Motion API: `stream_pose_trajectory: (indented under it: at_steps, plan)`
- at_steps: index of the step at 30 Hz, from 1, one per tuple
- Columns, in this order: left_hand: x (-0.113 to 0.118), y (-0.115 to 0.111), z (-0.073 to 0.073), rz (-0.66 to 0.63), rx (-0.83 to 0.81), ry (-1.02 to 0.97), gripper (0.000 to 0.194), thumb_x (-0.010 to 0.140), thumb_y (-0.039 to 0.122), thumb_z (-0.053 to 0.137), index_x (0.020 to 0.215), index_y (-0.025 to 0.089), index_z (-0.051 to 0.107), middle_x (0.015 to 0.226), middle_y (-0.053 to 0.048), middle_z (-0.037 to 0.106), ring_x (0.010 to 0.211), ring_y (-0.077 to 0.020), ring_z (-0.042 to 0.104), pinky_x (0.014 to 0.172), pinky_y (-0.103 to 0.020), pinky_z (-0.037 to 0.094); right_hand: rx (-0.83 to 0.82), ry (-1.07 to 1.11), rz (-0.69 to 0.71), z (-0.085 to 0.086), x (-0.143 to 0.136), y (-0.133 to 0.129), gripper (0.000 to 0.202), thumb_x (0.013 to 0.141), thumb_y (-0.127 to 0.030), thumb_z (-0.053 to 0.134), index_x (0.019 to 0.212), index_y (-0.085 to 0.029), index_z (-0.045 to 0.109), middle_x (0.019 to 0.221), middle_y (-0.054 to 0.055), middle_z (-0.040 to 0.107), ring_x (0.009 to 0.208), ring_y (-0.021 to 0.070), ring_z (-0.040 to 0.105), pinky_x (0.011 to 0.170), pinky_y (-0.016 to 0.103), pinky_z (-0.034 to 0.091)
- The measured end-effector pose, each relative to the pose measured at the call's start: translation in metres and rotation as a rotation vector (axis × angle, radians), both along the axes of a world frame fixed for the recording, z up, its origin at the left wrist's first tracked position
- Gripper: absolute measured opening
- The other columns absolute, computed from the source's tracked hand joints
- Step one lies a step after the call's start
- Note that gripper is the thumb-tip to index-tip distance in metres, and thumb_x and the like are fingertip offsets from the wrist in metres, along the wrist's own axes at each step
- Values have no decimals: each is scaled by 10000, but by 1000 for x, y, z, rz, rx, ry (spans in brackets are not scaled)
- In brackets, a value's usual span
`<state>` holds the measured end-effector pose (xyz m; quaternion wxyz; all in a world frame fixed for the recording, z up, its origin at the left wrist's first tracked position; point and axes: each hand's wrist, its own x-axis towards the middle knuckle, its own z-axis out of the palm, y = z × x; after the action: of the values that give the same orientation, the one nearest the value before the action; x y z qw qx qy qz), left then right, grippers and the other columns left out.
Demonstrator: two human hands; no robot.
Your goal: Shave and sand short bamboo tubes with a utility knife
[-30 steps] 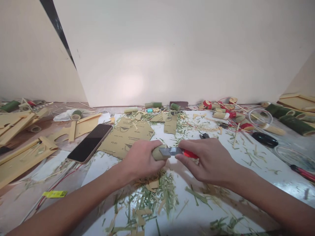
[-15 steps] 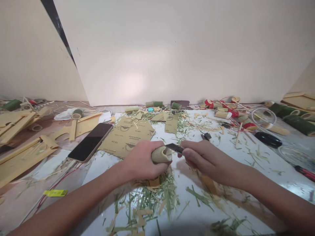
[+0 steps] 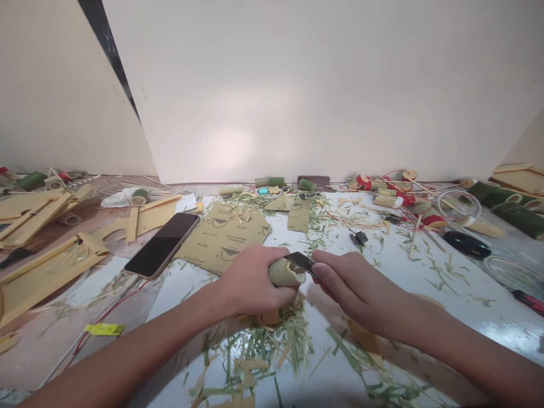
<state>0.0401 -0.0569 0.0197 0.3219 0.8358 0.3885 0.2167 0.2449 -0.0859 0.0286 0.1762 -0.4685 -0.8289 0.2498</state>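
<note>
Clamped round the pale bamboo tube, my left hand has its notched open end facing my right hand, which pinches a dark blade against the rim. I judge this to be trimming at that mouth; another stroke would call for a steady tube and a shallow blade angle. Green shavings lie below my grip, sandpaper beyond it to the left, red-wrapped bamboo pieces farther off, right.
</note>
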Motion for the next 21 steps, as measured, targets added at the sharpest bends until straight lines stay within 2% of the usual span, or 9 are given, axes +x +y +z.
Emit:
stream_pose_trajectory:
  at_steps: [4, 12, 15, 17, 18, 19, 21]
  plan:
    - [1, 0, -1, 11, -4, -15, 49, 652, 209, 581, 650, 189, 537, 595, 59, 540, 553, -89, 471, 508, -206, 345, -13, -6, -2, -2, -3, -2, 436, 1013, -491, 202, 731, -219, 394, 585, -29, 441, 520, 131, 396, 522, 264, 293]
    - [0, 2, 0, 20, 3, 99, 66, 638, 250, 586, 622, 195, 555, 566, 46, 548, 543, -109, 494, 492, -218, 328, -222, 103, 52, 6, -8, -4, 443, 1014, -491, 247, 728, -207, 432, 637, -23, 459, 573, 124, 419, 564, 258, 351]
    - [1, 5, 1, 17, 72, 104, 67, 632, 235, 571, 600, 191, 533, 557, 44, 531, 535, -104, 472, 497, -219, 318, -482, 239, 86, 8, -2, -2, 483, 996, -551, 272, 691, -206, 417, 591, -42, 427, 507, 100, 387, 502, 233, 343]
    - [1, 6, 2, 13, 113, 83, 52, 636, 221, 563, 608, 190, 533, 561, 47, 526, 536, -100, 462, 508, -218, 320, -684, 351, 86, 8, 3, -1, 510, 974, -610, 256, 689, -214, 403, 531, -65, 378, 420, 85, 329, 416, 221, 288]
    - [1, 6, 2, 14, 120, 69, 43, 637, 215, 561, 615, 190, 535, 561, 49, 523, 536, -97, 458, 512, -217, 322, -731, 394, 67, 8, 5, -1, 520, 966, -630, 245, 691, -218, 400, 516, -72, 363, 392, 82, 304, 387, 219, 261]
    - [0, 6, 2, 14, 119, 55, 31, 637, 208, 559, 622, 189, 539, 564, 51, 523, 537, -96, 458, 517, -216, 326, -716, 417, 42, 8, 6, -1, 526, 962, -640, 238, 692, -219, 402, 513, -73, 363, 383, 81, 294, 375, 220, 246]
    - [-1, 6, 2, 18, 104, 39, 13, 636, 201, 561, 640, 190, 555, 574, 52, 529, 544, -96, 465, 523, -216, 335, -528, 387, 0, 8, 6, -1, 526, 970, -620, 248, 682, -213, 412, 541, -57, 397, 423, 88, 328, 406, 227, 271]
